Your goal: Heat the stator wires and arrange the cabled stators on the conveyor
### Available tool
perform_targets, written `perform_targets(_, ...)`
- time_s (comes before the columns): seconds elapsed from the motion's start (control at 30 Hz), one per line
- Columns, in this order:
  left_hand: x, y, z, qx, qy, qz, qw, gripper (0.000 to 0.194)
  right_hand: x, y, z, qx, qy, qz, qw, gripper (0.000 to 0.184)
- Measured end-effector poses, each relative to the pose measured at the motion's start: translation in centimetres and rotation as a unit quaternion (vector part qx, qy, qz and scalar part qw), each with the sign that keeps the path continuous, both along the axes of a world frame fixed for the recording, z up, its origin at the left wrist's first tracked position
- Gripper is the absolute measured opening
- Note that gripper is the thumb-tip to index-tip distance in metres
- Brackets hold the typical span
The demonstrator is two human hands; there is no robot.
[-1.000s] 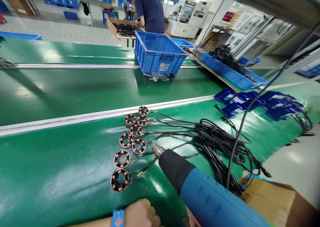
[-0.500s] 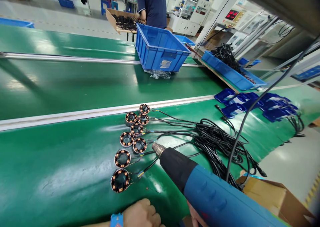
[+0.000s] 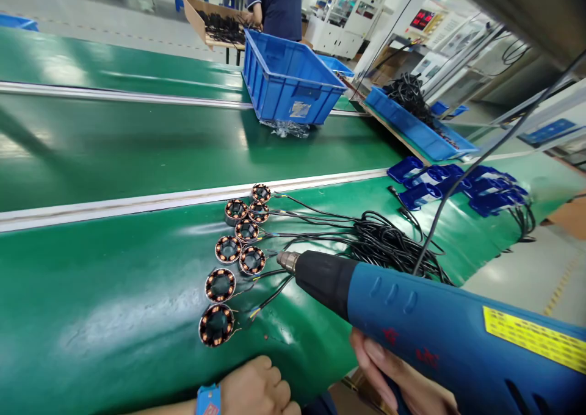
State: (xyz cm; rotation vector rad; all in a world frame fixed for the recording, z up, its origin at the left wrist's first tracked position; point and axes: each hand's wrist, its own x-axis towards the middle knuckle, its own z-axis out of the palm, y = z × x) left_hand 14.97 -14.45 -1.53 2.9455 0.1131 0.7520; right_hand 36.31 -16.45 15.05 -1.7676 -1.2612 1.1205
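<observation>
**Heat gun over a row of coils**

On the green worktop [image 3: 114, 317], a line of round copper-wound coils [image 3: 229, 250] runs from near the front edge up toward a pale rail, each trailing thin leads into a tangle of black cables [image 3: 389, 244] to the right. The right hand [image 3: 398, 378] grasps a blue heat gun [image 3: 439, 335] from beneath, fingers wrapped round its handle. The gun's black barrel points left, and its metal nozzle [image 3: 286, 260] hangs just above the leads, beside the coil third from the front. A black cord [image 3: 480, 158] rises from the gun's far side toward the upper right.

The left hand [image 3: 256, 390] rests at the worktop's front edge with its fingers curled into a loose fist, grasping nothing that can be seen; a blue wristband [image 3: 208, 400] sits on that wrist. It lies near the frontmost coil, not touching it.

Farther back, a blue crate [image 3: 288, 88] stands on the green belt, with a crumpled clear bag at its foot. To the right lie small blue plastic holders [image 3: 458, 186] and a shallow blue tray [image 3: 412, 131] of black cables. A person in a dark shirt [image 3: 274, 3] stands beyond the crate by a cardboard box.
</observation>
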Motion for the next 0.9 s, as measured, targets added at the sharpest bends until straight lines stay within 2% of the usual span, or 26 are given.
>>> perform_targets(0.07,0.1,-0.2,-0.2,-0.001,0.006,0.001,1.0,0.059,0.3,-0.9,0.2,-0.001,0.037,-0.013,0.999,0.053)
perform_targets(0.17,0.1,-0.4,-0.4,-0.009,0.011,0.003,1.0,0.059,0.6,-1.1,-1.0,0.037,0.063,-0.037,0.997,0.054)
perform_targets(0.27,0.2,-0.6,-0.2,-0.021,-0.001,0.014,1.0,0.061,0.7,-1.0,-1.8,0.029,0.074,-0.031,0.996,0.057)
perform_targets(0.4,0.3,-0.8,0.3,-0.033,-0.012,0.041,0.999,0.069,0.7,-1.0,-0.8,-0.022,0.051,-0.02,0.998,0.055)
perform_targets(0.5,0.2,-0.7,0.4,-0.032,-0.01,0.039,0.999,0.07,1.0,-1.1,-0.2,-0.032,0.043,-0.009,0.999,0.052)
perform_targets(0.7,0.3,-0.7,0.3,-0.029,-0.013,0.03,0.999,0.071,1.6,-1.7,-1.1,-0.028,0.07,0.005,0.997,0.052)
perform_targets(0.9,0.0,-1.9,-0.5,-0.028,0.003,0.138,0.99,0.059,1.7,-1.6,-1.0,-0.04,0.084,-0.001,0.996,0.046)
